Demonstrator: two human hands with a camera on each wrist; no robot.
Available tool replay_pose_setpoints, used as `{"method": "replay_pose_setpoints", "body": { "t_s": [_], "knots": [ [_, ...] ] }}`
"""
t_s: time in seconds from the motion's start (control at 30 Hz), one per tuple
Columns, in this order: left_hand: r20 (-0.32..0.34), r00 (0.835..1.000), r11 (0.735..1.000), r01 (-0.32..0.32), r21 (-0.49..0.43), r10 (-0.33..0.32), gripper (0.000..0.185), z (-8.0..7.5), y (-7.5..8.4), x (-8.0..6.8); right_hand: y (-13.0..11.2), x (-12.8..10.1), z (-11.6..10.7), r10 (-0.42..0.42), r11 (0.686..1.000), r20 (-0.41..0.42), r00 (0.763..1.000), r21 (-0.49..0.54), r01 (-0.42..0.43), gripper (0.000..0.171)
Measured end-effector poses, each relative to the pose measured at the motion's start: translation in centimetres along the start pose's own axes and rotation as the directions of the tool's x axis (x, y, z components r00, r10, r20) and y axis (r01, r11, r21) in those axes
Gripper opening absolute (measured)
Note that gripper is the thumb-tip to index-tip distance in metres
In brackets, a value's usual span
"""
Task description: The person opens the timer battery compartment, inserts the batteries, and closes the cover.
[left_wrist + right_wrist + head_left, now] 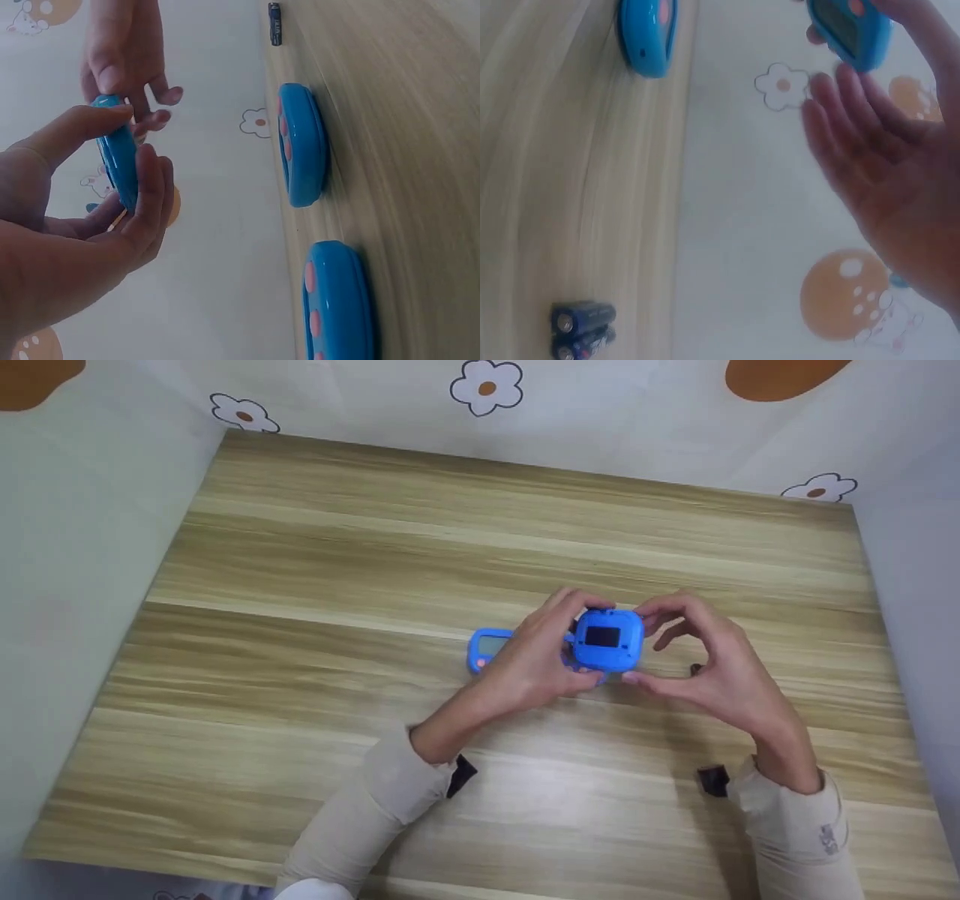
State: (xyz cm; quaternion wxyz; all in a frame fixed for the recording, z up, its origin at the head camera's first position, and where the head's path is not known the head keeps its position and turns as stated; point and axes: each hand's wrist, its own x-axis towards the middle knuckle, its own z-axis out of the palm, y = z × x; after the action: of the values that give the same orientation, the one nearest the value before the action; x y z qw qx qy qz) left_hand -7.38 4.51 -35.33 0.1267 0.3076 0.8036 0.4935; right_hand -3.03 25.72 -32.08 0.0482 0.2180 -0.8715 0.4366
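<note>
1. Left hand (534, 664) holds the raised blue timer (607, 639) above the middle of the wooden table (315, 555), thumb on one face and curled fingers behind the other, as the left wrist view shows.
2. Right hand (709, 660) arches round the timer's right side, thumb below and fingertips at its top edge, pinching it lightly.
3. A slip looks like the main risk: the shell is smooth, glossy plastic with rounded corners, held only at its edges, so a twist or a pry could make it drop onto the table.
4. Two more blue timers (301, 154) lie flat on the table, rounded and pillow-like, with pink buttons.
5. Small dark batteries (583, 328) lie on the grained wood near the right hand; being cylinders, they could roll if knocked.
</note>
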Motion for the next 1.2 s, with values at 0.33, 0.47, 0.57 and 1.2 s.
{"method": "replay_pose_setpoints", "body": {
  "t_s": [0.33, 0.47, 0.57, 1.2],
  "knots": [
    [0.036, 0.999, 0.94, 0.045, -0.338, -0.034, 0.07, -0.2, -0.3, 0.2, -0.6, 0.4, 0.2, -0.072, 0.997, -0.009, 0.997, 0.01, 0.072, 0.072],
    [0.031, 0.999, 0.867, 0.026, -0.497, -0.012, 0.07, -0.4, -0.4, 0.3, -0.1, 0.4, -0.1, -0.047, 0.999, -0.011, 0.999, -0.019, 0.047, 0.066],
    [0.019, 1.0, 0.869, 0.027, -0.495, -0.02, 0.069, -0.7, -0.2, 0.2, 0.2, 0.8, 0.0, -0.051, 0.998, 0.003, 0.999, -0.031, 0.051, 0.064],
    [-0.081, 0.991, 0.913, 0.131, 0.386, -0.108, 0.069, -7.6, -2.5, -2.3, 1.8, 7.5, 6.3, -0.061, 0.953, 0.183, 0.981, -0.283, 0.112, 0.058]
  ]
}}
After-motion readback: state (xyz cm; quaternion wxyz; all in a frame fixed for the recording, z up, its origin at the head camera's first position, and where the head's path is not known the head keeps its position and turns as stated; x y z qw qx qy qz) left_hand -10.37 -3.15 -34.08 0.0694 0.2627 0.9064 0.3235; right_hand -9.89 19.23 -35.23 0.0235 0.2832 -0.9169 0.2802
